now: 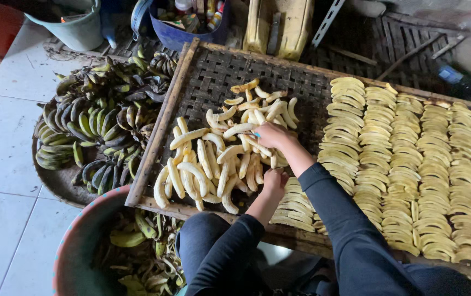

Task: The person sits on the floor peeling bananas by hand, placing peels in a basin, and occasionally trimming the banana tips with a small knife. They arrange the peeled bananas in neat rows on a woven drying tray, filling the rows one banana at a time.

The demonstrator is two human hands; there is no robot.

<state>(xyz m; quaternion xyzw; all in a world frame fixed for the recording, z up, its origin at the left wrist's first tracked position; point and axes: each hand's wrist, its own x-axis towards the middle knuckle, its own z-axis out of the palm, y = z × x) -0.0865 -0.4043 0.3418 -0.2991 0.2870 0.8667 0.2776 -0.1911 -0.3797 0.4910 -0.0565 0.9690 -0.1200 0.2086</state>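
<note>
Currently, only the head view is available. Both hands are seen over a heap of peeled bananas (213,159) piled on the left half of a woven bamboo tray (202,71). The right hand (271,134) rests on top of the heap near its right side, fingers curled down among the fruit; whether one banana is actually gripped cannot be told. The left hand (275,181) is lower, at the heap's near right edge, fingers narrowed and tucked against the fruit; its grip is likewise hidden.

The peeled bananas are judged soft, light, slightly tacky and easily bruised or snapped. A hold around the thick middle of one fruit, with light pressure from several fingers, is judged safer than a pinch at the tapered tip.

Flattened banana slices (400,164) are laid in overlapping columns across the right half of the tray, reaching its right edge and near edge.

Off the tray's left edge, bunches of unpeeled green bananas (93,126) lie on a round shallow basket. At the tray's near left corner, a basin with a pink rim (76,241) holds discarded peels.

Beyond the far edge, a blue tub (181,33) holds small bottles and packets, red, white and yellow; their labels are too small to describe. A grey-green bucket (79,27) stands at the far left, and a yellow canister (279,24) stands behind the tray's far edge.
</note>
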